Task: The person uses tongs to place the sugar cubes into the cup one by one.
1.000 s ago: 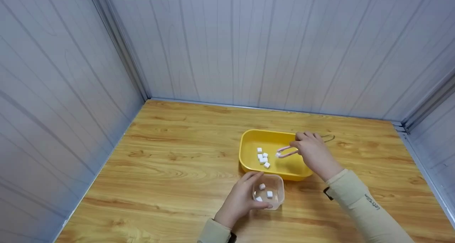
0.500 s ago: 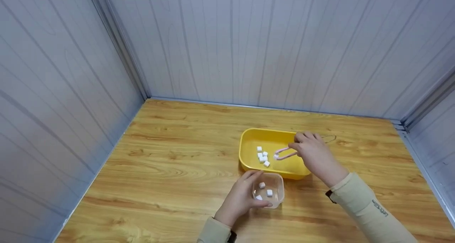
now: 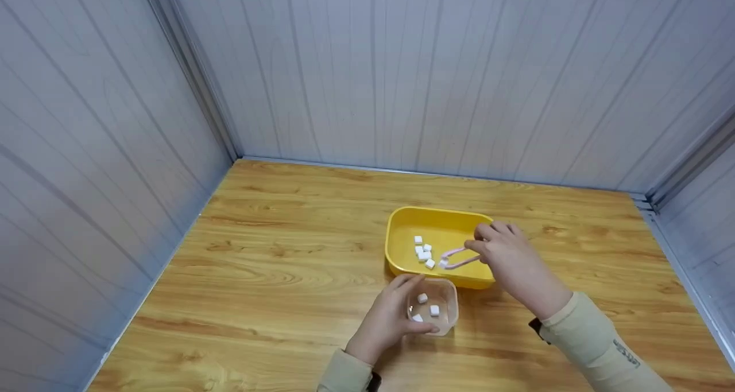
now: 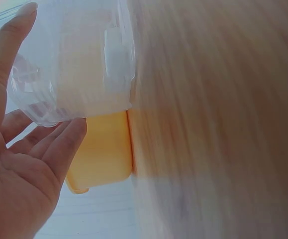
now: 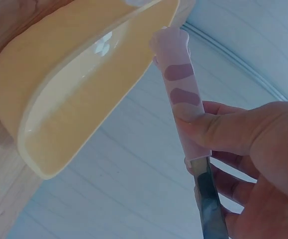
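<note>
Right hand (image 3: 513,261), right of centre, has the tongs (image 5: 183,89) pinched between thumb and fingers, so the hand is closed on them, no slack. Tongs' long axis runs from that hand leftward and a little down the frame, tips at the lower left end. A white cube (image 3: 443,263) sits at the tips and looks gripped there, though it's small and I can't swear to it.

Key relation: cube is inside the outline of the yellow tray (image 3: 453,226), just short of its near rim; the cup (image 3: 453,307) lies straight below it in the frame, a touch left, just past that rim. Cube's height over the tray floor: can't tell.

Left hand (image 3: 386,318), lower centre, is partly open, curled round the cup's left side, thumb at the near rim, fingers at the far one. It's the nearer hand to the cup; the right is set back up and right. Cup stands on the desk (image 3: 275,266), mouth up, three cubes (image 3: 434,310) showing inside. Other cubes (image 3: 424,255) bunch in the tray's left half, just left of the tips.
</note>
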`<state>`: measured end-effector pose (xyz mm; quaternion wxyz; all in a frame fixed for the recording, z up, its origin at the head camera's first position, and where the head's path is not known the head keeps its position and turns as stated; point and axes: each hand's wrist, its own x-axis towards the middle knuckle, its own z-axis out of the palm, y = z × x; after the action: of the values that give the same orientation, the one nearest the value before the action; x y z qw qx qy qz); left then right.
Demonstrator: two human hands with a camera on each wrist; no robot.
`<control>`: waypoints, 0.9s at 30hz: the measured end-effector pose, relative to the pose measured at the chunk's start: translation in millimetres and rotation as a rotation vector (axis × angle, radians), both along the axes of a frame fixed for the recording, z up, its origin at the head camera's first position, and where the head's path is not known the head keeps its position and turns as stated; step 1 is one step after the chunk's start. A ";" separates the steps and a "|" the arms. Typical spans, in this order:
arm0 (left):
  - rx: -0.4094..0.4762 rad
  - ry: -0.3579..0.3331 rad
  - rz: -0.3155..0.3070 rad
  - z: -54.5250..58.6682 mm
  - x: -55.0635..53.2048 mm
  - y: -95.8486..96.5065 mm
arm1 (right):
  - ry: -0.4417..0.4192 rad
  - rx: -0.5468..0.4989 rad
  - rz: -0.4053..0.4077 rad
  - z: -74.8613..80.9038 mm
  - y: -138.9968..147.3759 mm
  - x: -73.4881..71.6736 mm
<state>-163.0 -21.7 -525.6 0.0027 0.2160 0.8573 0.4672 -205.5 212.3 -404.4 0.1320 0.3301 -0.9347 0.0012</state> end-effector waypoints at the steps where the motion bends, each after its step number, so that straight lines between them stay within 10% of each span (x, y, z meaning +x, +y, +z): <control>1: 0.005 0.004 -0.005 -0.3 -0.1 -0.1 | 0.002 -0.001 0.005 0.3 -0.9 2.1; 27: -0.011 -0.001 0.007 0.9 0.2 1.7 | -0.021 0.017 0.097 -24.4 -16.7 28.7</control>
<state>-162.8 -20.0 -524.7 0.0028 0.2127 0.8606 0.4627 -176.7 195.7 -428.8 0.1194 0.3760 -0.9189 0.0033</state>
